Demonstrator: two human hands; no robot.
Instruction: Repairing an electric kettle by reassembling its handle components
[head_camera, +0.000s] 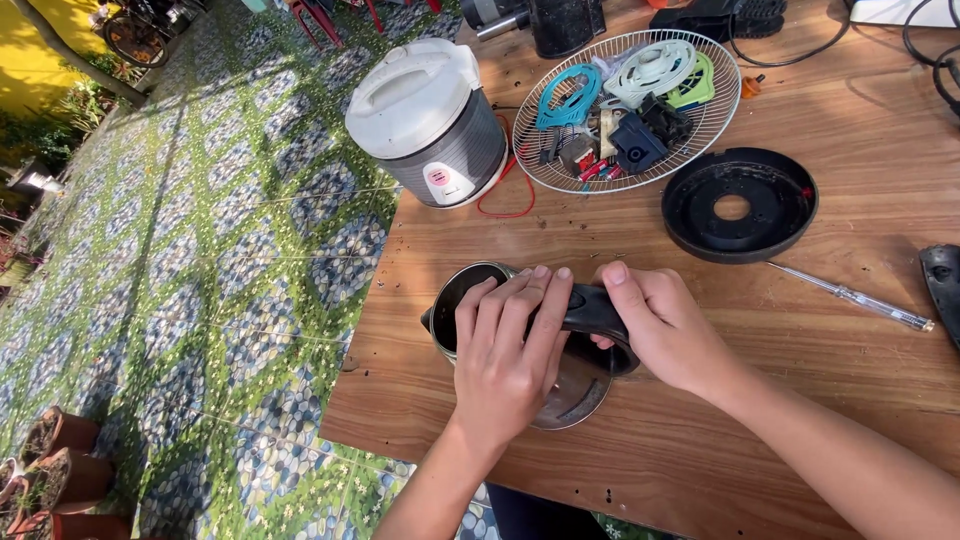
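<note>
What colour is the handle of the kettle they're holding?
Black: the kettle's handle is glossy black against its metal body, seen in the head view.

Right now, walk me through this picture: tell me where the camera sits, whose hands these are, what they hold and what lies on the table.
There is one picture, taken by a camera worn on a person's head, looking down at their own bare hands. No machine is involved. The left hand lies over a metal kettle lying on its side, and the right hand grips the kettle's black handle. All this rests on a wooden table. Farther back stand a white rice cooker, a wire basket of small parts, a round black base and a screwdriver. A patterned tiled floor lies to the left.
</note>
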